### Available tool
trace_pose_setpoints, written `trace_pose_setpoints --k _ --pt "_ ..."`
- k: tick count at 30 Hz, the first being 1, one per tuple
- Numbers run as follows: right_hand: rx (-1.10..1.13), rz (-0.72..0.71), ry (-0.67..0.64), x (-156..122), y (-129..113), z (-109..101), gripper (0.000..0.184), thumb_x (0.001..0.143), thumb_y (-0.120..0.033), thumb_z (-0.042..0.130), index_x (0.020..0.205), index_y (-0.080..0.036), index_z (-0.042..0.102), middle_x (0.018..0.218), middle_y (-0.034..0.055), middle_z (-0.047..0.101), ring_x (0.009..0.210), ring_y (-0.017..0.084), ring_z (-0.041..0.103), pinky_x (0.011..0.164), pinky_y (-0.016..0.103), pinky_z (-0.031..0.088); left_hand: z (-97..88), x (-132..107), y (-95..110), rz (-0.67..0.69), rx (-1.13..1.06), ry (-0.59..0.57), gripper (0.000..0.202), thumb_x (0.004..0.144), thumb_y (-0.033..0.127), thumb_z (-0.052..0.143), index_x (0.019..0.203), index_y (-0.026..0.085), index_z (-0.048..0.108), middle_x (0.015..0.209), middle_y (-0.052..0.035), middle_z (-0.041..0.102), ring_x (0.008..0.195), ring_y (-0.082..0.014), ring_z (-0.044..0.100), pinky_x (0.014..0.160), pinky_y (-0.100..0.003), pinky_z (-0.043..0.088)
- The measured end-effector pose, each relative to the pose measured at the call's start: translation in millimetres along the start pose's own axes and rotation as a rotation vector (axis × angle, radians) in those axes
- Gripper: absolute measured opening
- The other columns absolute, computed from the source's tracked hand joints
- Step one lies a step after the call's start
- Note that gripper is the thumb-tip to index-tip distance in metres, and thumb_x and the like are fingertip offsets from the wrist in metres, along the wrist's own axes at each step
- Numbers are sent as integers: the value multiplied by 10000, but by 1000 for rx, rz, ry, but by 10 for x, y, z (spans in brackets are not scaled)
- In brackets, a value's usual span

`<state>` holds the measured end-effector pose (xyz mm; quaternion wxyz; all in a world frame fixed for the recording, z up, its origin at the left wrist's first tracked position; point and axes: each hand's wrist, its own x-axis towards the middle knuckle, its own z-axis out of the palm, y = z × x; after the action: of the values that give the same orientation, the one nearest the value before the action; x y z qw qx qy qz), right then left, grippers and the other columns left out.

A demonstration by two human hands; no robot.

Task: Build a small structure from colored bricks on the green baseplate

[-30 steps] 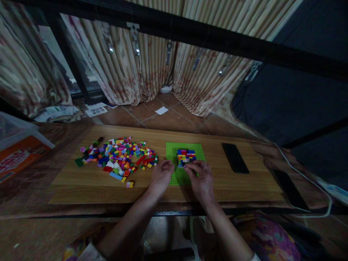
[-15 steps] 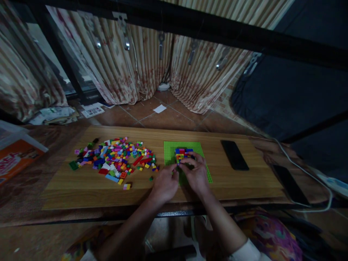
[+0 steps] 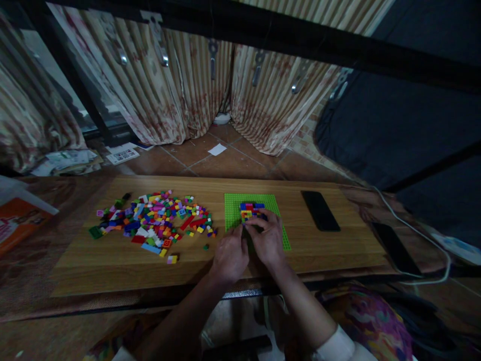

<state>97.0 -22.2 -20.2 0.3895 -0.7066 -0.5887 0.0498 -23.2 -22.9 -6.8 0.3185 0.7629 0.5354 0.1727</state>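
A green studded baseplate [image 3: 233, 203] lies on the wooden board, and on it stands a low block of toy bricks [image 3: 251, 206] in blue, red and yellow. At the block's near left corner the fingertips of both hands meet. My left hand [image 3: 231, 256] is closed, thumb against the curled fingers; what they hold is hidden. My right hand [image 3: 268, 240] pinches with thumb and forefinger at a tiny bluish brick [image 3: 244, 225], its other fingers arched over the block's right side. The hands cover part of the block and the plate's near edge.
Loose toy bricks [image 3: 158, 215] are heaped on the left of the wooden board [image 3: 112, 273]. A black phone [image 3: 320, 210] lies right of the plate; a second dark phone [image 3: 396, 248] and a white cable [image 3: 449, 260] lie farther right. An orange-labelled tub [image 3: 22, 218] stands far left.
The view has shifted slightly, moving the scene a little left. Both hands stay at the block's near left corner; the left fingers have come slightly closer to the right fingertips.
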Motion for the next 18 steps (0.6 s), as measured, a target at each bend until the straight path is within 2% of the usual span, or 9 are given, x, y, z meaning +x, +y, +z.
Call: trace_pose_setpoints --k 4,8,14,18 --pt "-175 -160 -19 -104 -28 -47 175 859 -236 569 889 -278 736 1234 55 552 1135 264 436 928 439 355 19 8 -15 19 18 0 412 863 144 371 1252 146 505 1171 -114 625 1075 -205 596 962 -318 444" --pt "-315 -256 -52 -202 -6 -73 234 895 -239 524 1050 -281 695 1281 71 525 1151 269 421 936 434 340 42 9 -25 13 41 -4 423 874 160 356 1274 131 491 1192 -124 615 1088 -207 591 977 -323 436" --pt "-398 -305 -129 -279 24 -75 329 878 -235 537 1198 -248 614 1295 106 512 1170 283 411 961 436 315 42 23 -15 12 -12 4 429 866 153 369 1276 140 496 1228 -112 607 1117 -196 578 992 -312 422" --pt "-308 -261 -90 -212 121 -193 341 903 -236 455 1212 -272 593 1309 89 498 1155 267 433 954 437 344 -33 24 -15 -15 -45 0 394 882 184 367 1239 151 531 1150 -109 656 1045 -199 618 923 -308 457"
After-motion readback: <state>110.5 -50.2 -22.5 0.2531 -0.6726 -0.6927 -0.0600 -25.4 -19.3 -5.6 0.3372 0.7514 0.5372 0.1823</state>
